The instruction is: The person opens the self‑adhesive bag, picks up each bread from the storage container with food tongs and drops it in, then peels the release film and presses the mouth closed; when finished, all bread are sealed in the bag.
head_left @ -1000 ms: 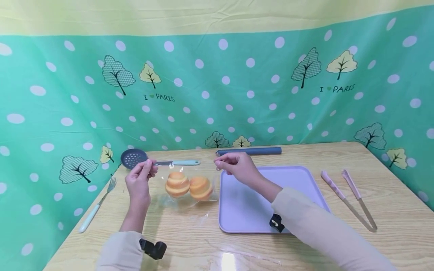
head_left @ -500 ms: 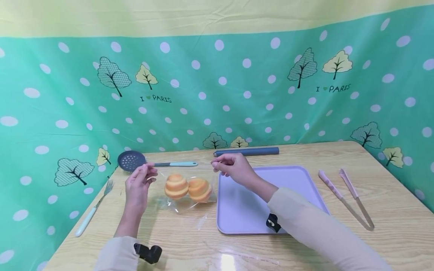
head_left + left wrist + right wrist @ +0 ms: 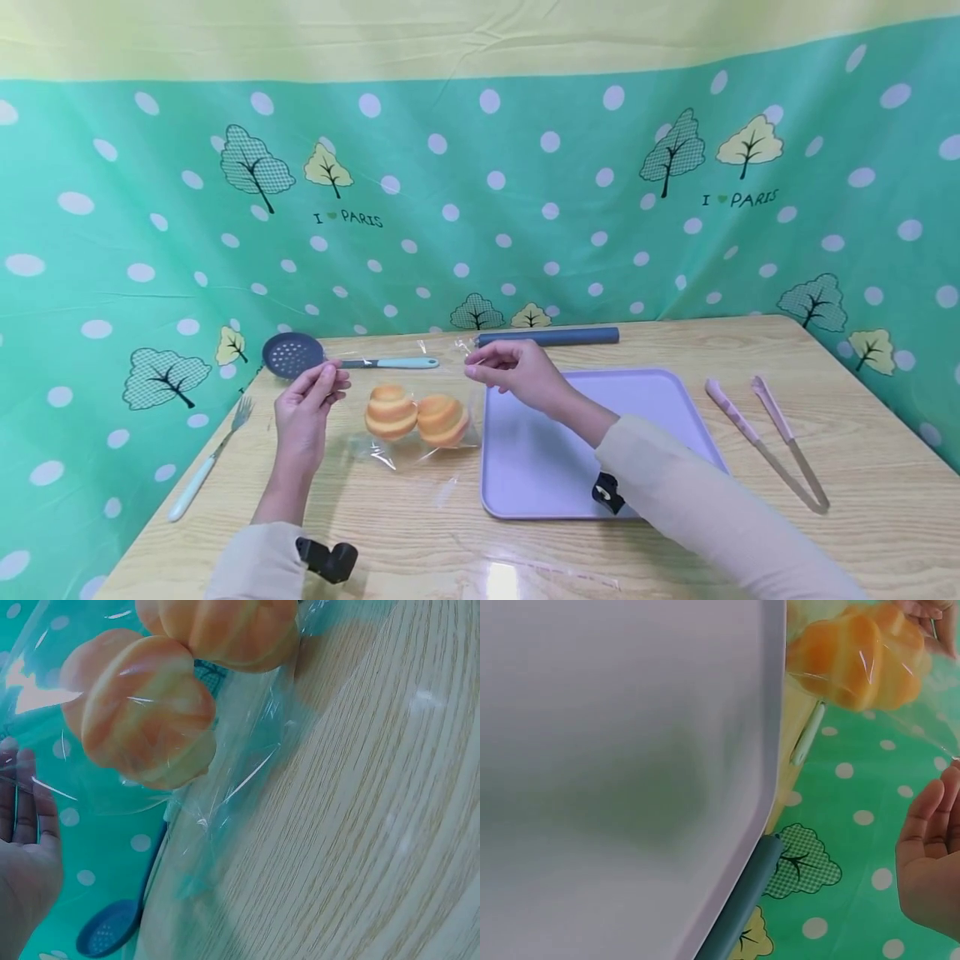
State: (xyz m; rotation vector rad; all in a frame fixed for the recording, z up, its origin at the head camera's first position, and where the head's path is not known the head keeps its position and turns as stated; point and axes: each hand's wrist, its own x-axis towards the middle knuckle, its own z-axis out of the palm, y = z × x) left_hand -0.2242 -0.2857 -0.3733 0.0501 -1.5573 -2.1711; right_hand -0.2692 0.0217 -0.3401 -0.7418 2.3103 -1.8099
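Observation:
A clear plastic bag (image 3: 381,455) with two ridged, golden-brown bread rolls in it hangs between my hands. One roll (image 3: 390,413) sits on the left, touching the other roll (image 3: 442,422) on the right. My left hand (image 3: 303,421) pinches the bag's upper left edge. The upper right edge is pinched by my right hand (image 3: 525,377), which hovers over the left part of a lilac tray (image 3: 585,467). In the left wrist view, both rolls (image 3: 142,712) show through glossy film. The right wrist view shows my right hand (image 3: 934,862) beside the film's corner.
A dark slotted skimmer (image 3: 294,354) with a pale blue handle lies behind the bag. A fork (image 3: 213,462) lies at left, tongs (image 3: 780,446) at right. A dark blue rod-shaped thing (image 3: 555,336) lies along the back, by the curtain (image 3: 420,192).
Both hands keep their pinch and hardly move; the head view shifts slightly. Glints of the bag's clear film now show above the fingers near the back.

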